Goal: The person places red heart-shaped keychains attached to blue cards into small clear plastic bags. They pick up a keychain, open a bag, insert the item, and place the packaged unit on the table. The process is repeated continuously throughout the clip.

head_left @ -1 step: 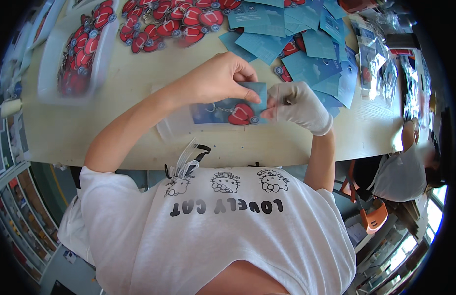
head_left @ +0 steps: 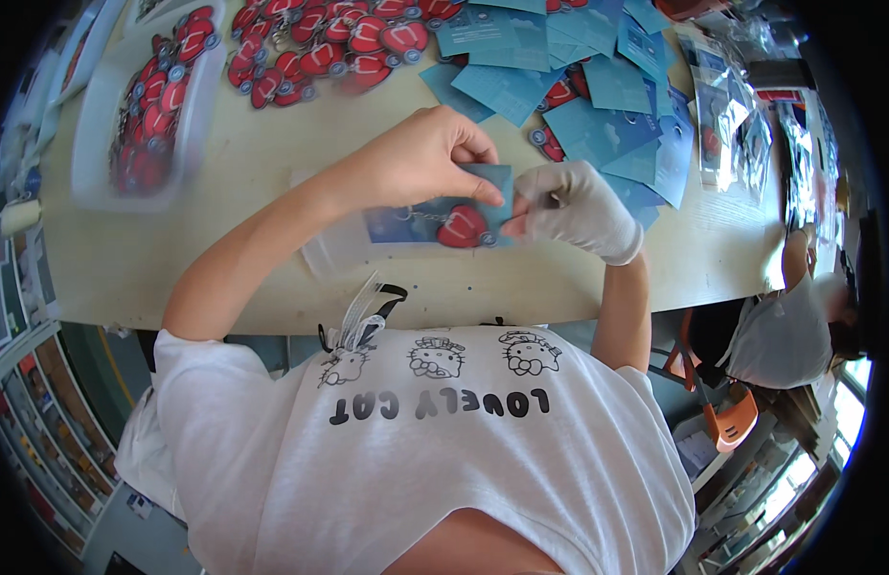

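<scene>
A blue printed card (head_left: 392, 226) is held just above the table in front of me. A red heart-like keychain (head_left: 461, 226) with a metal chain lies across it. My left hand (head_left: 435, 158) is bare and pinches the card's upper edge between thumb and fingers. At the card's right end, my right hand (head_left: 581, 211), in a white glove with bare fingertips, is closed on the edge. Clear plastic (head_left: 331, 247), like a bag, lies under and left of the card; how far it covers the card I cannot tell.
A clear bin (head_left: 83, 172) of red keychains stands at left. More red keychains (head_left: 320, 59) are heaped at the back. Blue cards (head_left: 598, 125) are spread at back right, beside clear plastic bags (head_left: 718, 134). Another person (head_left: 775, 340) sits at far right.
The card and both my hands have shifted very slightly to the left. The whole view has moved a little too, and my grip looks the same.
</scene>
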The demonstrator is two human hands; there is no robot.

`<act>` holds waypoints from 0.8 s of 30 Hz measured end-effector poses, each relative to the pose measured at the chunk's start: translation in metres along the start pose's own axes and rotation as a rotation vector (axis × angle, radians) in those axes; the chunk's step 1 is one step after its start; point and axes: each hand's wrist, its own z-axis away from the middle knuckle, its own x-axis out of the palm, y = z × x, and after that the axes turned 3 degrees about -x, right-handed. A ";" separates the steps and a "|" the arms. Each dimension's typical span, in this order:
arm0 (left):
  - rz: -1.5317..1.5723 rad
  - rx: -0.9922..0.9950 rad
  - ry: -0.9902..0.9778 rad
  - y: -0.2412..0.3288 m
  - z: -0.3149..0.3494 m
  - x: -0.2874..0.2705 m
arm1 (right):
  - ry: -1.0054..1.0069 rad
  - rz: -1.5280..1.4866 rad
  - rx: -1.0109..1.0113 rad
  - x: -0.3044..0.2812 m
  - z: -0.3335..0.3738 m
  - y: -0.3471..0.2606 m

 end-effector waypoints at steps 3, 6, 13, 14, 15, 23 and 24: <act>-0.083 0.036 0.007 0.012 0.001 -0.002 | 0.087 0.099 -0.025 0.005 0.006 -0.002; 0.084 0.053 0.015 0.003 -0.004 -0.003 | 0.352 0.159 -0.168 0.003 0.009 0.011; -0.271 -0.003 -0.112 0.026 -0.026 -0.010 | 0.021 -0.146 0.043 -0.005 0.007 0.019; -0.360 0.038 -0.136 0.023 -0.033 -0.013 | -0.016 -0.191 0.076 -0.003 0.005 0.017; -0.418 -0.004 -0.200 0.028 -0.038 -0.016 | -0.046 -0.230 0.110 -0.002 0.006 0.016; -0.042 -0.418 -0.581 0.045 -0.054 -0.055 | 0.012 -0.775 -0.134 0.021 0.010 0.040; 0.028 -0.417 -0.582 0.038 -0.058 -0.057 | 0.028 -0.823 -0.121 0.019 0.012 0.038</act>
